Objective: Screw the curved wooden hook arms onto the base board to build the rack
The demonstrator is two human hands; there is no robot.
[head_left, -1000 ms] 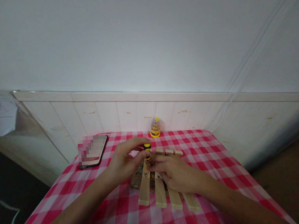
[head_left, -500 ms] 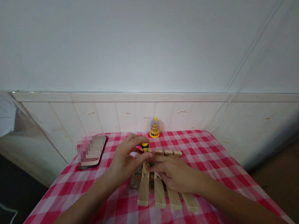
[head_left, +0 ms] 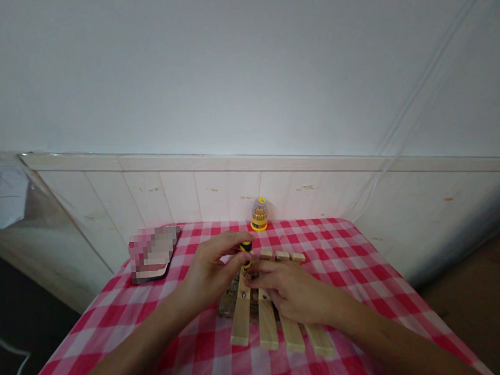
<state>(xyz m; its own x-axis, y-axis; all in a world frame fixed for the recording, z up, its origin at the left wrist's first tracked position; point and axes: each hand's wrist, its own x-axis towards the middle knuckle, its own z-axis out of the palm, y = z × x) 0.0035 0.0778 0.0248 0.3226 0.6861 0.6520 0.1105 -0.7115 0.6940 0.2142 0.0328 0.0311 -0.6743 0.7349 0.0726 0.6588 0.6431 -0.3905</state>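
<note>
My left hand (head_left: 215, 267) is closed around the yellow and black handle of a small screwdriver (head_left: 246, 246), which points down at a wooden slat (head_left: 241, 325). Near the screwdriver's tip is a small metal screw (head_left: 246, 274) on that leftmost slat. My right hand (head_left: 293, 287) lies low across the slats, its fingertips drawn together beside the tip; what they grip is hidden. Several pale slats lie side by side over a brownish piece (head_left: 227, 304), and a second screw (head_left: 244, 295) shows on the left one.
A yellow-based bit case (head_left: 259, 216) with a clear cover stands at the table's back edge. To the left lies a phone (head_left: 158, 254), partly pixelated. A red and white checked cloth (head_left: 349, 260) covers the table, which stands against a panelled wall (head_left: 211, 193).
The screwdriver handle has tilted and shifted slightly right in my left hand, whose fingers have turned a little with it. My right hand stays nearly in place.
</note>
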